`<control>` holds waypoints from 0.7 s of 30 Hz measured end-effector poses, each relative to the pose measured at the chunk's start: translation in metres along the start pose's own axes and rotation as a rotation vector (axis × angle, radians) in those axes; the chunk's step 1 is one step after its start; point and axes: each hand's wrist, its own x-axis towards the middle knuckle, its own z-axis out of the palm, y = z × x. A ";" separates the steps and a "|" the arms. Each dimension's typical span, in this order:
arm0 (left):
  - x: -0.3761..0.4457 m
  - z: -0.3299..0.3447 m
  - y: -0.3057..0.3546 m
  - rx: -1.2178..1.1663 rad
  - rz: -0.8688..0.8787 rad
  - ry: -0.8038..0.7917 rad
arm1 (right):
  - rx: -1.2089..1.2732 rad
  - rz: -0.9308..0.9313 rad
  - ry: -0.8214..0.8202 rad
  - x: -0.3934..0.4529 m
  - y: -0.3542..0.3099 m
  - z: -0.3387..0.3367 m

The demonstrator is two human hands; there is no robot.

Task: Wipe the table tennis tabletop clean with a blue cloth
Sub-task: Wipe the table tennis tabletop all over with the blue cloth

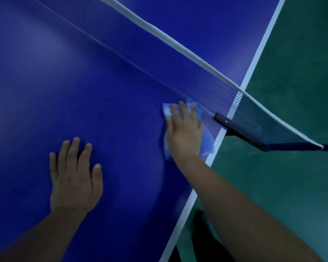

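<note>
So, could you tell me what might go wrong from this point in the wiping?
The right hand presses the blue cloth close beside the net and its black clamp; a forward stroke could snag either. The cloth also lies at the table's white edge line, so it might slide off onto the green floor.

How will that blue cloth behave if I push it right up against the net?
The cloth looks soft and floppy: it lies rumpled under the right hand, so it will probably bunch at the net. It seems light and should slide easily on the smooth tabletop.
</note>
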 end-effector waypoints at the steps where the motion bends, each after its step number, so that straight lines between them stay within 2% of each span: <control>1: -0.001 0.000 0.001 -0.002 -0.002 -0.004 | 0.010 0.063 0.005 -0.008 0.023 -0.007; 4: -0.001 -0.002 0.001 -0.005 -0.006 -0.011 | 0.074 0.184 -0.031 -0.034 0.075 -0.028; 7: -0.003 -0.004 0.001 0.004 -0.007 -0.007 | 0.352 0.433 0.031 -0.048 0.112 -0.049; 9: -0.003 -0.004 0.002 0.005 -0.012 -0.004 | 0.367 0.385 0.173 -0.050 0.111 -0.063; 11: -0.002 -0.005 0.003 0.007 -0.013 -0.002 | 0.372 0.250 0.249 -0.042 0.093 -0.062; 13: -0.002 -0.005 0.002 0.011 -0.016 -0.006 | 0.354 0.141 0.183 -0.028 0.066 -0.052; 15: -0.001 -0.005 0.003 0.020 -0.018 -0.006 | 0.284 0.114 0.136 -0.021 0.058 -0.042; 17: -0.001 -0.005 0.003 0.031 -0.019 -0.011 | 0.266 0.253 0.162 -0.022 0.085 -0.041; 19: 0.001 -0.003 0.003 0.031 -0.019 -0.009 | 0.216 0.458 0.088 -0.039 0.131 -0.049; 21: 0.000 -0.002 0.002 0.037 -0.012 -0.008 | 0.182 0.562 0.021 -0.066 0.165 -0.058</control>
